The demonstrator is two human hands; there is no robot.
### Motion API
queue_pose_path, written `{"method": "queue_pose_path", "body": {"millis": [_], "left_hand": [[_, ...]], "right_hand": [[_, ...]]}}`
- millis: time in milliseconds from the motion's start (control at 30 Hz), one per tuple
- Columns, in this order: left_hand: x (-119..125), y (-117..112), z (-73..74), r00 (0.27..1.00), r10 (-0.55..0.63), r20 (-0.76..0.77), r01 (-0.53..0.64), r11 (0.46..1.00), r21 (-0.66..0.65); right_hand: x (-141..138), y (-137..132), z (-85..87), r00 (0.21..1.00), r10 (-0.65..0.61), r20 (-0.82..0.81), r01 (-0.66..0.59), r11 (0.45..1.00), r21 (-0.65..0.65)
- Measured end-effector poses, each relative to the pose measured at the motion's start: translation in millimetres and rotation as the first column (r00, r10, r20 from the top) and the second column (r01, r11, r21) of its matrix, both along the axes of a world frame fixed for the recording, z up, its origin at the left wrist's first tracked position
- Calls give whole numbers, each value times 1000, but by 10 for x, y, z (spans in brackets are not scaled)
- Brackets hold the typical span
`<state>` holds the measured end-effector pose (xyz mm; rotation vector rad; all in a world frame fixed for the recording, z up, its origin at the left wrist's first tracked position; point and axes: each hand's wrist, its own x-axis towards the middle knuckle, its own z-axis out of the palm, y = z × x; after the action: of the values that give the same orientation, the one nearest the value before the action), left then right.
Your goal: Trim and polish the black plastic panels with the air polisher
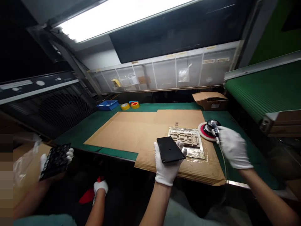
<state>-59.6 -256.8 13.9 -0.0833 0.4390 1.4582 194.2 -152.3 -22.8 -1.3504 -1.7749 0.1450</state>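
Note:
My left hand (167, 168), in a white glove, holds a flat black rectangular plate (170, 149) above the front edge of the cardboard sheet (141, 130). My right hand (232, 147), also gloved, grips the handle of a pneumatic sander (210, 128) that rests with its red and white pad on the bench. Between the two hands lies a metal fixture with cut-out slots (188, 141) on the cardboard.
A co-worker at the left holds a black perforated plate (55, 160) in one gloved hand; the other gloved hand (100, 186) is lower, near something red. A blue tray (107, 104), tape rolls (130, 105), a cardboard box (211, 99) and a green conveyor (265, 89) surround the green bench.

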Motion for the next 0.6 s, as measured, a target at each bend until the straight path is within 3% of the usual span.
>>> {"method": "queue_pose_path", "body": {"millis": [33,100,167,267,367,433,533,600], "left_hand": [[-43,-21,25,999,2,32,-2,1000,7],[-98,-50,60,998,14,58,-16,999,34],[-114,-75,84,998,24,60,-27,998,52],[-110,-105,88,998,21,56,-25,998,58],[-218,-63,21,1000,-11,26,9,999,49],[-461,39,-43,999,-17,-50,16,1000,-8],[-1113,258,-58,949,100,-298,-140,984,-114],[-1602,410,22,842,205,-499,-293,950,-104]], "right_hand": [[267,75,-152,990,-142,-15,141,990,-12],[667,182,-498,900,-407,157,432,880,-195],[877,207,-823,865,-389,317,483,818,-312],[938,172,-1126,851,-336,403,487,791,-370],[910,175,-1212,835,-342,432,506,786,-356],[904,203,-1222,830,-338,444,506,791,-343],[894,242,-1223,828,-337,448,502,801,-325],[858,247,-1209,824,-341,453,501,811,-302]]}}
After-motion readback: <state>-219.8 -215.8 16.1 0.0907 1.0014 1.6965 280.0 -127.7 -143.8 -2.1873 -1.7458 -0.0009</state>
